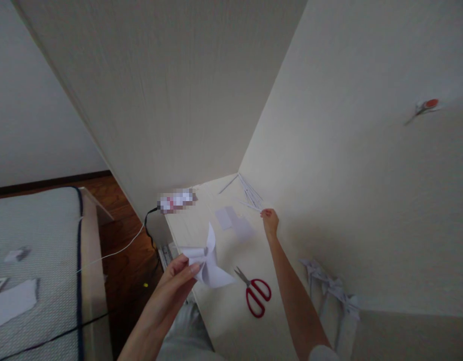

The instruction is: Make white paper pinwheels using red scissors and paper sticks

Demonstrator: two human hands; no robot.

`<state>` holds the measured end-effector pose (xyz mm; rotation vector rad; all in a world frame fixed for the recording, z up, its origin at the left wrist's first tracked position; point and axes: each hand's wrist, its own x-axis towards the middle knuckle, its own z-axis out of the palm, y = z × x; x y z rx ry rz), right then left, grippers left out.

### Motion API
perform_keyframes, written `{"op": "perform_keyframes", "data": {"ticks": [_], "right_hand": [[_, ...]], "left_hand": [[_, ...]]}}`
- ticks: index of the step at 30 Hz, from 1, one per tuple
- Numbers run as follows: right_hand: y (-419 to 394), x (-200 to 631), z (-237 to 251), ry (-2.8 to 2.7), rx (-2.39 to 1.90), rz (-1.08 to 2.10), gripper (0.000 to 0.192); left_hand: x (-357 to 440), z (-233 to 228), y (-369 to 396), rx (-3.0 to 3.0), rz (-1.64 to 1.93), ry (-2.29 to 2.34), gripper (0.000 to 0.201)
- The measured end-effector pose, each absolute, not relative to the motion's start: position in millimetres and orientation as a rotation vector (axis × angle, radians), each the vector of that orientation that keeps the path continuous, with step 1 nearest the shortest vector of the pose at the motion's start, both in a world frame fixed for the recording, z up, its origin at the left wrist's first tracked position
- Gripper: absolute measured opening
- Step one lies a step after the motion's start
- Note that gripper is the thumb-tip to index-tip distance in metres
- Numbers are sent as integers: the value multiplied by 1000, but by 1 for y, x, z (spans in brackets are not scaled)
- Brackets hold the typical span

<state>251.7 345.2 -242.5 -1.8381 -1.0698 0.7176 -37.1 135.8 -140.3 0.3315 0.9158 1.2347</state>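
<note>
My left hand (184,273) pinches a white paper pinwheel (212,271) with curled blades, held above the table's left edge. Farther back by the wall, my right hand (269,219) has its fingers closed on the end of a thin white stick (250,205). Several more thin white sticks (249,188) lie in the corner just beyond that hand. Between the hands, white paper pieces (233,220) lie flat on the table. Red-handled scissors (256,296) rest nearer to me, with their blades slightly apart.
A power strip (176,200) sits at the table's back left, its black cord hanging down. Several finished pinwheels (331,286) lean along the right wall. To the left stands a bed (39,240) with papers on it. A hook (423,106) is fixed to the wall.
</note>
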Motion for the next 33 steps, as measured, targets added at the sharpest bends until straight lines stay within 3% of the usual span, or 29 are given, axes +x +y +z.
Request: {"op": "perform_keyframes", "data": {"ticks": [8,17,25,30,33], "right_hand": [[219,246,-159,-950,-1372,666,23],[101,164,-121,-905,-1107,820,13],[67,166,-108,-995,-987,916,5],[46,172,-101,-950,-923,970,7],[36,168,-93,-866,-773,1158,11]], "left_hand": [[-18,-119,101,279,1289,814,34],[-7,-109,68,286,1283,894,52],[1,-107,43,626,1251,605,29],[14,-108,22,683,1244,560,28],[19,-110,12,752,1223,501,28]]}}
